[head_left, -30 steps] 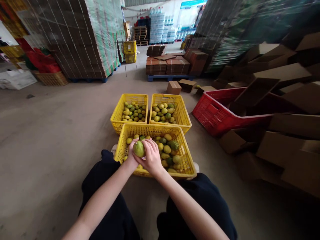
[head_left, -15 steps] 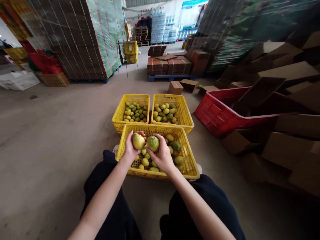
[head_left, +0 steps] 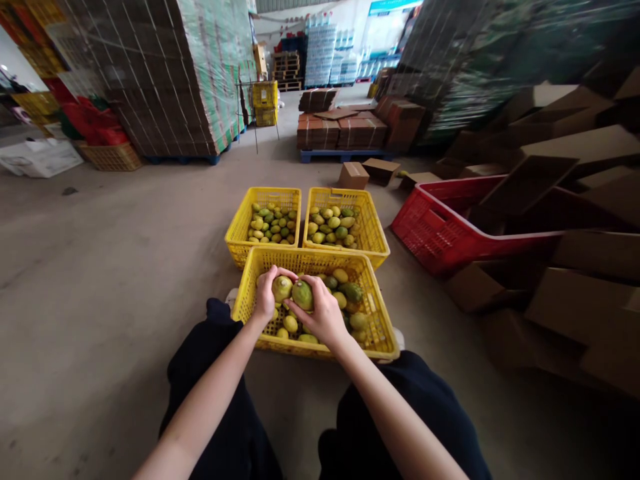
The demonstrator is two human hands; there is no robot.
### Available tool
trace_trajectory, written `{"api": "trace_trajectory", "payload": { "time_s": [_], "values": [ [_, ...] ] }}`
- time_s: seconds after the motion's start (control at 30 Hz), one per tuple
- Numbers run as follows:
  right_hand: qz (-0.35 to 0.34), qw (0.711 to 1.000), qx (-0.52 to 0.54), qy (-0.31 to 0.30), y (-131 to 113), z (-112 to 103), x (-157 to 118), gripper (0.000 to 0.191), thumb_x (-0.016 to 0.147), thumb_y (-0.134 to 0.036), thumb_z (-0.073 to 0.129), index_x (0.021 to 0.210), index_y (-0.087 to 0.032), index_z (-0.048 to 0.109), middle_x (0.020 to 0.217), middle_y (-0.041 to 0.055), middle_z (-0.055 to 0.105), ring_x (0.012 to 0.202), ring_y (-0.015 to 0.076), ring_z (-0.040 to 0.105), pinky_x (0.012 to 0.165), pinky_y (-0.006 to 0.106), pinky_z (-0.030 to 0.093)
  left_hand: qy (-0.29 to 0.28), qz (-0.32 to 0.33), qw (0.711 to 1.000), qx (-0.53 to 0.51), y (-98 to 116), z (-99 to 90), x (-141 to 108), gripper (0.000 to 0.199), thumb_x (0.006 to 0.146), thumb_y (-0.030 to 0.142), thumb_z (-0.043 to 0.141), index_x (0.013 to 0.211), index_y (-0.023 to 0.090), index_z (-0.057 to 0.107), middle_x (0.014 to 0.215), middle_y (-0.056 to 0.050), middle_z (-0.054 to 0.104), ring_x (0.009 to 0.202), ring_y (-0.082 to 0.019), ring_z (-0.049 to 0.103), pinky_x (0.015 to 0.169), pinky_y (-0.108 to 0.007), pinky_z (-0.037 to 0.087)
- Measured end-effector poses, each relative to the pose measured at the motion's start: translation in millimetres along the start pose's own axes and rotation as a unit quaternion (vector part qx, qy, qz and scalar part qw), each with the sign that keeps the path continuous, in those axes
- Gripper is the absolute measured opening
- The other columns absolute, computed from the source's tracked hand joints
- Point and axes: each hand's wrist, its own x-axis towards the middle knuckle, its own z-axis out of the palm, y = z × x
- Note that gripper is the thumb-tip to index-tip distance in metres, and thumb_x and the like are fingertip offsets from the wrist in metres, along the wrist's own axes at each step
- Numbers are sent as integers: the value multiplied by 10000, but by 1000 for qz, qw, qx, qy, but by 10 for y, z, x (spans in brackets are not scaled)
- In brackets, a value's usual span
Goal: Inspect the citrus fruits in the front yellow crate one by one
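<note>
My left hand (head_left: 267, 293) is curled round a round yellow-green fruit (head_left: 282, 288) with a pale stem end. Held beside it in my right hand (head_left: 323, 308) is a greener fruit (head_left: 303, 295), its stem end turned up. The two fruits are side by side, close together, above the near yellow crate (head_left: 383, 320). Inside that crate lie several loose fruits, such as a yellow one (head_left: 290, 324) and a dark green one (head_left: 352, 291). My hands and forearms hide part of the crate's contents.
Behind stand two more yellow crates of fruit, the left one (head_left: 235, 233) and the right one (head_left: 375, 237). To the right are a red crate (head_left: 425, 230) and a heap of cardboard boxes (head_left: 575, 300). Flattened cartons lie on a blue pallet (head_left: 345, 155) farther back.
Both fruits have been tilted so their stem ends show more toward me. My hands have come slightly closer together, and my right hand has shifted a little left.
</note>
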Motion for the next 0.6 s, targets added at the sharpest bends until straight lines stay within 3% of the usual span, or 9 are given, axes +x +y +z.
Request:
{"api": "trace_trajectory", "payload": {
  "time_s": [0.2, 0.6],
  "values": [
    [-22, 1000, -13, 18, -2, 20, -3, 394, 807, -356, 608, 1130, -223, 424, 1013, 99, 595, 879, 239, 626, 745, 360, 524, -2, 25, 996, 83, 35, 5, 4, 485, 872, 436, 348, 662, 161, 688, 688, -44, 679, 687, -175, 589, 697, -283, 437],
    [-12, 999, -27, 11, 2, 41, -3, 408, 808, -378, 597, 1142, -215, 429, 1033, 110, 603, 889, 247, 633, 746, 364, 526, 34, 10, 998, 58, 44, 37, -15, 390, 841, 343, 386, 641, 165, 669, 665, -37, 660, 684, -159, 602, 705, -256, 445]
  ]
}}
